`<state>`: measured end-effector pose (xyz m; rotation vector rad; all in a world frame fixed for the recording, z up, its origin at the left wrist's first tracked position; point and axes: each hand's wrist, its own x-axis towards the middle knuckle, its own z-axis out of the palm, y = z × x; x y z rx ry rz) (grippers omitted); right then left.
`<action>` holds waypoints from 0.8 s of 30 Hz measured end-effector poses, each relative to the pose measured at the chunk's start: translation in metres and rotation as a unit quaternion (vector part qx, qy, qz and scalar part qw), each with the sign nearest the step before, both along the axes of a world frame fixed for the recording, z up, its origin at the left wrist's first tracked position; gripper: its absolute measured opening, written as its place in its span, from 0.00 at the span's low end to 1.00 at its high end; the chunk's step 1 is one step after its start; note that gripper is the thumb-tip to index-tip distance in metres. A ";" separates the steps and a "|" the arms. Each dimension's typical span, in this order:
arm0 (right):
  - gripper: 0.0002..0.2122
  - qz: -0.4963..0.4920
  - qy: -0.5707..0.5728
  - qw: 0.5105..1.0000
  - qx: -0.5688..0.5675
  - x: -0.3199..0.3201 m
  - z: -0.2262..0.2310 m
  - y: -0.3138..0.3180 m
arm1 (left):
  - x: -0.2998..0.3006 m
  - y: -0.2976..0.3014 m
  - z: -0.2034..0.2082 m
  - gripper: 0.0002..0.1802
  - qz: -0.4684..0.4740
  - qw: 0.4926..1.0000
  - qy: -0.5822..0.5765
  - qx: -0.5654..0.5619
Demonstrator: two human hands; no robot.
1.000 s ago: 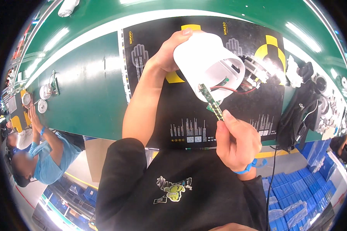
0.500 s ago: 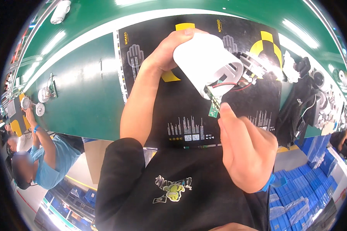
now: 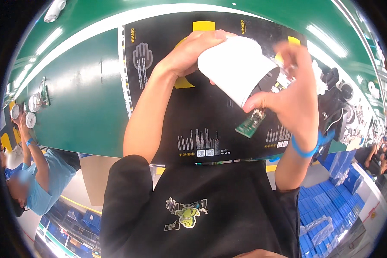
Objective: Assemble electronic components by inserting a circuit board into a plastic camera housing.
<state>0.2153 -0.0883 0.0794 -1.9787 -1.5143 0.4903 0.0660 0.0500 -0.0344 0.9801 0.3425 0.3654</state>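
A white cylindrical housing (image 3: 234, 64) is held tilted above the black mat, its open end facing lower right. My left hand (image 3: 193, 51) is wrapped around the housing's closed upper-left side. At the open end, my right hand (image 3: 294, 96) curls around a white inner assembly (image 3: 284, 80), the thumb by the rim. Its fingers are smeared by motion, and the palm hides part of the assembly. Below the right thumb, a small green circuit board (image 3: 250, 124) dangles outside the housing. A blue band (image 3: 304, 150) circles my right wrist.
The printed black mat (image 3: 193, 116) lies on a green table (image 3: 81, 99). White parts and a board (image 3: 44, 92) are on the left, near a co-worker in a blue shirt (image 3: 58, 180). Black and white parts (image 3: 346, 90) crowd the right. Blue boxes (image 3: 327, 206) stand at lower right.
My right hand has left the circuit board and moved up and right to the housing's open end. The board now hangs lower and turned. The housing has shifted slightly right.
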 end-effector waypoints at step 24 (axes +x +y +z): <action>0.34 0.088 0.103 0.982 0.134 0.006 -0.024 0.013 | -0.007 -0.003 -0.024 0.29 0.169 0.984 0.036 0.032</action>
